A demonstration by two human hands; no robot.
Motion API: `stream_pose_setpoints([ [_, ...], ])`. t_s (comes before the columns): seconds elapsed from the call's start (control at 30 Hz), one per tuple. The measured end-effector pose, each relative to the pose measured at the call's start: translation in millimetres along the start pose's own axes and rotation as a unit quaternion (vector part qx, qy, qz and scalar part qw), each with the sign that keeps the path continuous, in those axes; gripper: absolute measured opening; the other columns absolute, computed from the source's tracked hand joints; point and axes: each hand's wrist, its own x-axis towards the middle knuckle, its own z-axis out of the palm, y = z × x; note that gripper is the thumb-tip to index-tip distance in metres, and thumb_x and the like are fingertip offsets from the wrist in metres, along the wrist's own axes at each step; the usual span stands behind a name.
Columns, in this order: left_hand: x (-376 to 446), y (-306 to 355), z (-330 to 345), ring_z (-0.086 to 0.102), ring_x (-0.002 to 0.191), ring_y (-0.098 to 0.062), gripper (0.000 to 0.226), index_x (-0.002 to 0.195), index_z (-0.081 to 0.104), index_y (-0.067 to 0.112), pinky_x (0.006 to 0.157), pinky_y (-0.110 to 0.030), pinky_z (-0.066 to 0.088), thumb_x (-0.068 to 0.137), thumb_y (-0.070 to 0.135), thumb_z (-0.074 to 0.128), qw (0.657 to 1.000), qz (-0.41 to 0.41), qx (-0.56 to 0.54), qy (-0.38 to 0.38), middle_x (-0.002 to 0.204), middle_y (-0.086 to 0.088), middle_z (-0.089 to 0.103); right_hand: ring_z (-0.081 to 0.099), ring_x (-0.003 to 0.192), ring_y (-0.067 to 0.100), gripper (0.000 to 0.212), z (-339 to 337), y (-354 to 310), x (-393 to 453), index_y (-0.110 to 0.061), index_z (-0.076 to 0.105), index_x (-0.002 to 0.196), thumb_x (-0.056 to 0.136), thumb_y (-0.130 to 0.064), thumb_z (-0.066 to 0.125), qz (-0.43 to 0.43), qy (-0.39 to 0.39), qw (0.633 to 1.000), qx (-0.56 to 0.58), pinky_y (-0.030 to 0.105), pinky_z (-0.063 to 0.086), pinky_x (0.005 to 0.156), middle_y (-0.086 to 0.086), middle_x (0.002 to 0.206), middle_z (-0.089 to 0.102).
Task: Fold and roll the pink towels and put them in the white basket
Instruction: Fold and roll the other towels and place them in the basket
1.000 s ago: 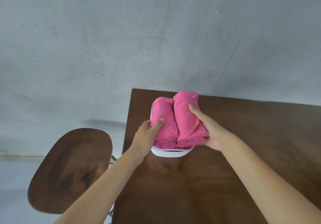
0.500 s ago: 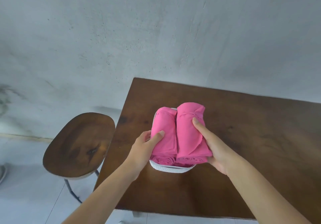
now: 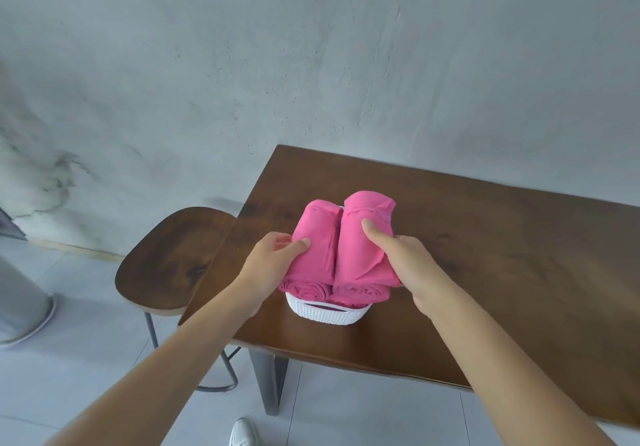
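I see two soft pink towel rolls (image 3: 337, 255) side by side in the ribbed white basket (image 3: 325, 314). Left hand (image 3: 268, 265) grips the left roll, right hand (image 3: 401, 258) the right roll.

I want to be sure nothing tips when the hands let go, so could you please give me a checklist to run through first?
1. Both rolls sit in the white basket: ok.
2. Left towel roll gripped by the left hand: ok.
3. Right towel roll gripped by the right hand: ok.
4. Basket fully on the table: ok.
5. Rolls stay put once released: cannot tell.
6. Loose flap on the right roll tucked: not ok.
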Motion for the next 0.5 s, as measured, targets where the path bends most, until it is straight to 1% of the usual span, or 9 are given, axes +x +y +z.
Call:
stream_pose_setpoints([
  [0.07,-1.5,6.8,4.1,0.067,0.101,-0.018,0.046,0.130,0.056,0.018,0.086,-0.037,0.058,0.095,0.046,0.064,0.997,0.039,0.051,0.040,0.120,0.001,0.064,0.073,0.094,0.020,0.065,3.1,-2.3,-0.1,-0.014,0.066,0.118,0.079,-0.066,0.074,-0.015,0.001,1.000,-0.012,0.030,0.056,0.072,0.001,0.106,0.075],
  [0.1,-1.9,9.8,7.3,0.066,0.100,-0.017,0.046,0.130,0.055,0.018,0.084,-0.035,0.057,0.095,0.046,0.063,0.994,0.054,0.079,0.049,0.119,0.002,0.064,0.073,0.093,0.021,0.062,4.1,-2.9,0.3,-0.014,0.067,0.116,0.078,-0.062,0.077,-0.016,0.003,1.000,-0.019,0.032,0.058,0.075,0.002,0.104,0.076],
  [0.17,-1.8,13.5,11.9,0.065,0.098,-0.017,0.052,0.131,0.053,0.017,0.080,-0.033,0.057,0.094,0.051,0.063,0.985,0.076,0.140,0.059,0.118,0.002,0.063,0.074,0.089,0.021,0.054,4.2,-4.5,2.3,-0.012,0.069,0.111,0.078,-0.054,0.080,-0.016,0.009,0.999,-0.032,0.033,0.059,0.077,0.004,0.100,0.077],
  [0.2,-1.0,14.2,14.0,0.065,0.098,-0.017,0.056,0.132,0.052,0.017,0.082,-0.035,0.058,0.092,0.054,0.063,0.981,0.081,0.166,0.064,0.119,0.001,0.062,0.074,0.088,0.021,0.052,2.3,-5.4,2.9,-0.010,0.070,0.110,0.078,-0.050,0.081,-0.015,0.011,0.999,-0.032,0.033,0.059,0.076,0.005,0.099,0.077],
  [0.27,0.5,16.4,17.1,0.064,0.099,-0.019,0.064,0.136,0.047,0.016,0.086,-0.040,0.058,0.090,0.058,0.063,0.974,0.078,0.201,0.066,0.122,-0.001,0.060,0.076,0.085,0.022,0.051,-5.6,-5.4,3.1,-0.009,0.071,0.112,0.079,-0.045,0.083,-0.009,0.007,1.000,0.000,0.034,0.060,0.077,0.006,0.095,0.079],
  [0.37,4.3,19.3,19.5,0.064,0.104,-0.024,0.078,0.144,0.039,0.015,0.089,-0.043,0.058,0.088,0.064,0.061,0.966,0.069,0.244,0.050,0.129,-0.005,0.057,0.077,0.084,0.022,0.049,-24.7,-1.5,1.9,-0.010,0.068,0.115,0.082,-0.045,0.081,-0.003,0.005,0.999,0.054,0.038,0.060,0.083,0.005,0.093,0.079],
  [0.43,5.4,23.0,21.6,0.064,0.108,-0.027,0.090,0.147,0.035,0.015,0.089,-0.045,0.058,0.083,0.072,0.062,0.958,0.064,0.276,0.039,0.133,-0.006,0.056,0.077,0.085,0.023,0.048,-40.5,3.4,2.5,-0.010,0.068,0.114,0.083,-0.045,0.080,-0.014,0.026,0.998,0.060,0.041,0.060,0.088,0.006,0.092,0.079],
  [0.5,6.1,27.7,24.7,0.064,0.110,-0.030,0.098,0.148,0.031,0.014,0.088,-0.044,0.058,0.079,0.074,0.065,0.950,0.052,0.306,0.029,0.134,-0.007,0.056,0.076,0.087,0.025,0.047,-55.0,11.5,7.5,-0.010,0.069,0.112,0.082,-0.044,0.081,-0.017,0.052,0.997,0.053,0.044,0.058,0.092,0.006,0.092,0.079],
])
